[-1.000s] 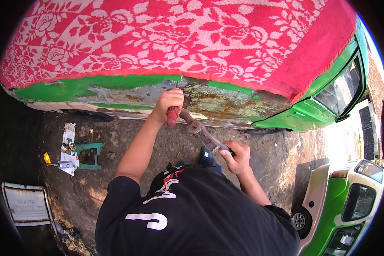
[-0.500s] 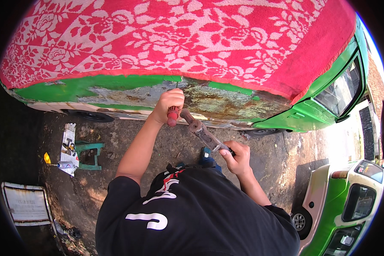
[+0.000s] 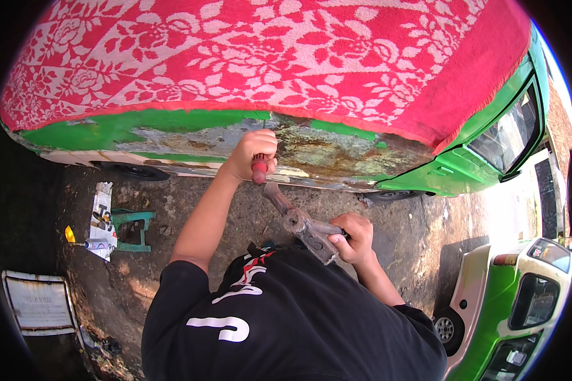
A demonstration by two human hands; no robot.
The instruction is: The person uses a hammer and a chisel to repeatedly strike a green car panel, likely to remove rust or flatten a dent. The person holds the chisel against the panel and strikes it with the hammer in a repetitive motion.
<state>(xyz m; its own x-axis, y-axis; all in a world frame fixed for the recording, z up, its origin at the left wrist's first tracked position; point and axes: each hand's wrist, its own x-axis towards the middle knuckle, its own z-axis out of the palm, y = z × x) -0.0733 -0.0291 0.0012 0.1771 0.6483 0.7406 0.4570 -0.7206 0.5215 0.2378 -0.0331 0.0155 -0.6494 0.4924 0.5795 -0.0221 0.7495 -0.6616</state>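
My left hand [image 3: 251, 154] is closed around a red-handled screwdriver [image 3: 259, 170], its handle end toward me. The blade is hidden behind my fingers, against the van's side panel [image 3: 337, 149]. Worn green paint, grey patches and rust cover that panel. In my right hand [image 3: 354, 238] is a heavy rusty metal piece [image 3: 293, 221] with a round eye in its middle, gripped by a bar on its side. Its curved narrow end points at the screwdriver handle, a small gap apart. The thick other end hangs close to my shirt.
A red and pink floral cloth [image 3: 267, 57] drapes over the van above my hands. At left a green stool [image 3: 133, 230] stands beside a printed sheet and a spray can [image 3: 96, 244]. Another green and white vehicle [image 3: 502, 305] is parked at lower right.
The metal piece has swung back toward my body and away from the screwdriver handle, turning in my right hand's hold. My left hand has shifted only slightly.
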